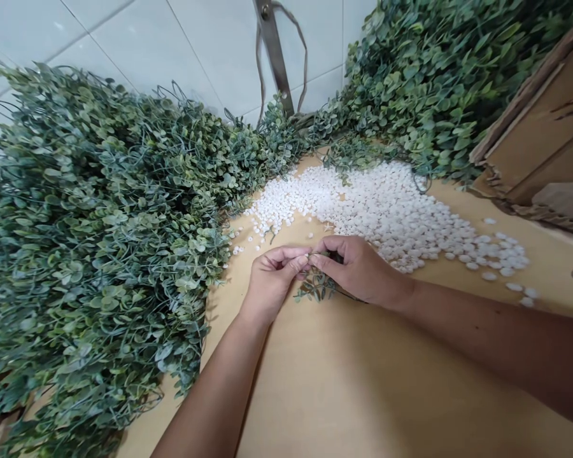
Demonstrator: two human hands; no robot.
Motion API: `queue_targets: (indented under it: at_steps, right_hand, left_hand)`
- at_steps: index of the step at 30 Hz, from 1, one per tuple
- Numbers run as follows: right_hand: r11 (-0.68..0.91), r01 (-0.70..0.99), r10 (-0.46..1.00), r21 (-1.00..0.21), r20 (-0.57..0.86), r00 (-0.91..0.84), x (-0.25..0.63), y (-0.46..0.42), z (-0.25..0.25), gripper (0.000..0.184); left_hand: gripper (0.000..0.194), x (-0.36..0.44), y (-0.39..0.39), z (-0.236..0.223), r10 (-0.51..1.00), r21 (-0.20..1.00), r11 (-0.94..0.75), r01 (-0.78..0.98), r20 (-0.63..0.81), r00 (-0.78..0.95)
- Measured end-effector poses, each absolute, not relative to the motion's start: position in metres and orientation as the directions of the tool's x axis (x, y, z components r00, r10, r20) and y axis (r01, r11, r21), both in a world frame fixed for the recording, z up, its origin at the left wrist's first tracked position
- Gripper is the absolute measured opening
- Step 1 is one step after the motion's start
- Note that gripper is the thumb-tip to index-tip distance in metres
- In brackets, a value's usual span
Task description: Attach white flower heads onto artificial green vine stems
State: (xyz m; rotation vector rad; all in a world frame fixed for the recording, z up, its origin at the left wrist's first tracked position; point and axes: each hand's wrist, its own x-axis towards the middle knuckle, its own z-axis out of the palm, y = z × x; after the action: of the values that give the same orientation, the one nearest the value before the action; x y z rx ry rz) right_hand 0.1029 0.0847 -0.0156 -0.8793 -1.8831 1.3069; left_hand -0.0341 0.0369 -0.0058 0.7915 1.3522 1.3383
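Observation:
Above the tabletop, my left hand (pixel 268 280) and my right hand (pixel 363 270) meet fingertip to fingertip. My right hand is closed, thumb against forefinger, on a sprig of artificial green leaves (pixel 319 286). Its leaves hang beneath the fingers, and a thin dark stem runs out under the palm. The left thumb and forefinger are pinched together at the sprig's upper end. A tiny pale spot shows between the fingertips, too small to name. Just beyond the hands lie a heap of white, flat oval pieces (pixel 386 213) and a patch of smaller white pieces (pixel 279 207).
A large mass of artificial foliage (pixel 100 242) fills the left side of the tan tabletop (pixel 325 381). More foliage (pixel 424 83) is heaped at the back right beside a torn cardboard box (pixel 544 133). A metal strip (pixel 277 57) leans against the white tiled wall (pixel 210 44).

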Motion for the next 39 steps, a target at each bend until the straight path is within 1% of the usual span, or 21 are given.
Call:
queue_targets:
  at_steps: [4,8,10,13,15,17,20,22,27,32,34,36,39]
  right_hand:
    - [0.279,0.149,0.830,-0.948,0.161,-0.534,0.102,0.086,-0.018,0.016]
    - [0.253,0.171,0.851,-0.952,0.135,-0.508,0.101,0.085,-0.018,0.016]
    - [0.228,0.158,0.849,-0.961,0.116,-0.516,0.101,0.085,-0.017,0.017]
    - [0.212,0.096,0.831,-0.972,0.128,-0.541,0.101,0.086,-0.017,0.017]
    - [0.212,0.074,0.830,-0.974,0.139,-0.541,0.101,0.087,-0.017,0.018]
    - [0.209,0.081,0.845,-0.975,0.138,-0.517,0.101,0.088,-0.018,0.017]
    - [0.227,0.085,0.864,-0.970,0.160,-0.478,0.101,0.088,-0.018,0.014]
    - [0.253,0.067,0.861,-0.965,0.193,-0.471,0.101,0.087,-0.018,0.013]
    - [0.299,0.016,0.830,-0.954,0.252,-0.498,0.104,0.087,-0.017,0.017]
    - [0.338,-0.003,0.838,-0.941,0.302,-0.455,0.106,0.089,-0.013,0.014]
    - [0.315,-0.031,0.844,-0.949,0.295,-0.449,0.107,0.088,-0.009,0.014]
    - [0.263,-0.097,0.831,-0.960,0.276,-0.482,0.109,0.088,-0.005,0.022]
    - [0.083,-0.255,0.809,-0.963,0.214,-0.547,0.112,0.092,0.000,0.040]
  left_hand:
    - [0.022,-0.036,0.038,-0.007,0.953,0.964,0.155,-0.215,-0.203,-0.224]
    - [0.022,-0.034,0.039,-0.010,0.946,0.963,0.144,-0.228,-0.201,-0.253]
    - [0.023,-0.033,0.039,-0.010,0.948,0.960,0.153,-0.233,-0.209,-0.241]
    - [0.026,-0.036,0.036,-0.008,0.955,0.964,0.143,-0.224,-0.193,-0.226]
    - [0.032,-0.041,0.034,-0.005,0.951,0.974,0.122,-0.188,-0.169,-0.260]
    - [0.036,-0.045,0.032,-0.002,0.943,0.985,0.132,-0.110,-0.159,-0.292]
    - [0.031,-0.046,0.032,0.000,0.953,0.983,0.183,0.009,-0.175,-0.246]
    - [0.027,-0.045,0.033,-0.002,0.961,0.982,0.187,0.032,-0.176,-0.213]
    - [0.022,-0.043,0.034,-0.006,0.958,0.986,0.164,0.004,-0.158,-0.240]
    - [0.030,-0.042,0.033,-0.002,0.978,0.983,0.173,-0.067,-0.180,-0.109]
    - [0.031,-0.042,0.034,-0.003,0.975,0.979,0.179,-0.094,-0.189,-0.113]
    - [0.029,-0.042,0.035,-0.005,0.970,0.978,0.174,-0.112,-0.190,-0.149]
    - [0.026,-0.042,0.036,-0.007,0.967,0.985,0.125,-0.122,-0.148,-0.207]
